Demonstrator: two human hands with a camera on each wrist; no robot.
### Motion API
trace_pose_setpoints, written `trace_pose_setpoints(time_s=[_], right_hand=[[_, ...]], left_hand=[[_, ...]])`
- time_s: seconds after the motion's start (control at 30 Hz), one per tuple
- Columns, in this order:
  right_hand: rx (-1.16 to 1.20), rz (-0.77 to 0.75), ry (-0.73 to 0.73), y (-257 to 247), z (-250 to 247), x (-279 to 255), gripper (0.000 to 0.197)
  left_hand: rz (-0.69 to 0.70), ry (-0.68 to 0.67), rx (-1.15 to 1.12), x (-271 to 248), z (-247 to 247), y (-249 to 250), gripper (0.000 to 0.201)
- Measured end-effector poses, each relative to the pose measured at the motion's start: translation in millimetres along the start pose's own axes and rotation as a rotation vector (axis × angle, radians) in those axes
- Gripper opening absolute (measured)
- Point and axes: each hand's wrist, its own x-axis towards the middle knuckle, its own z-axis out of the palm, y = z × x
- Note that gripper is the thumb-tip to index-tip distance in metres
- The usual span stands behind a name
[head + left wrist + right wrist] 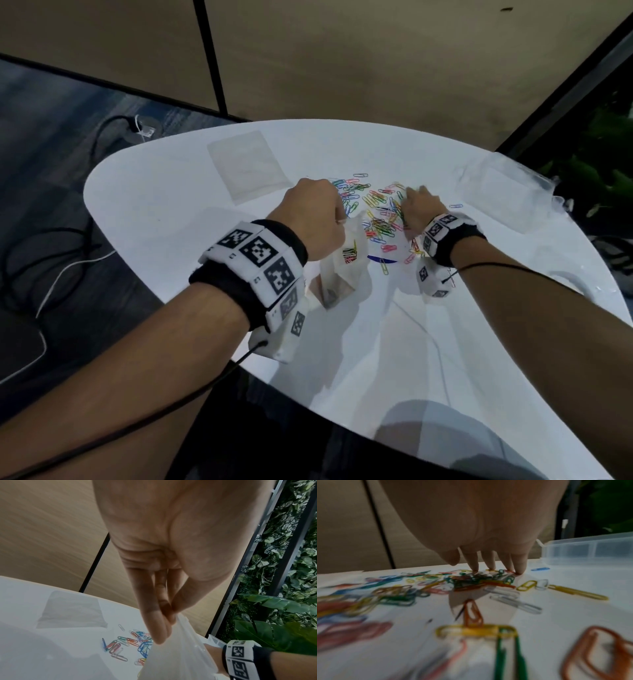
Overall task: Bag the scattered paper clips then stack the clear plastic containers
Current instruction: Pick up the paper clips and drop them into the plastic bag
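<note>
Coloured paper clips (376, 212) lie scattered in the middle of the white table (171, 192). My left hand (337, 219) pinches the rim of a clear plastic bag (342, 270) between thumb and fingers (159, 631), holding it up beside the pile; a few clips sit inside. My right hand (411, 202) reaches over the pile with its fingers fairly straight, and the fingertips (519, 570) press down on a clump of clips (481, 580), the thumb held apart. A clear plastic container (507, 195) stands to the right of the clips.
A flat clear plastic sheet or bag (246, 168) lies at the back left of the table. The edge of another clear container (575, 284) shows at the right. Cables trail on the floor at left, and plants stand beyond the right edge.
</note>
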Motion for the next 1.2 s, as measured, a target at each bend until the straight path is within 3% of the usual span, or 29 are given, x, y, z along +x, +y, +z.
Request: trace_pose_setpoints(time_s=[0.17,0.3,0.43,0.57,0.67,0.73,0.8,0.97,1.1,1.2], right_hand=[[0.035,-0.031,0.069,-10,17,-20,0.059],[-0.01,-0.033,0.137,-14,11,-29,0.018],[0.117,0.083,0.151,-8,3,-34,0.018],[0.623,0.32,0.132,20,-4,-42,0.007],[1.345,0.461,0.092,31,-19,-61,0.011],[1.785,0.455,0.036,23,-41,-86,0.022],[1.975,0.371,-0.068,5,-67,-118,0.025],[2.015,0.23,-0.208,-36,-73,-171,0.027],[1.87,0.215,-0.163,-61,-60,-172,0.016],[1.747,0.231,-0.128,-70,-58,-164,0.029]], left_hand=[[0.027,0.003,0.027,-2,5,5,0.03],[0.041,0.006,0.05,-4,6,5,0.032],[0.022,0.005,0.053,-2,5,3,0.03],[0.017,-0.025,0.043,-1,6,6,0.028],[0.018,-0.055,0.046,0,9,10,0.025],[0.008,-0.065,0.037,0,12,13,0.024],[-0.01,-0.069,0.023,0,14,16,0.021],[-0.027,-0.068,-0.027,-3,20,25,0.018],[0.002,-0.071,0.004,-5,29,32,0.017],[0.001,-0.062,0.026,-5,33,36,0.016]])
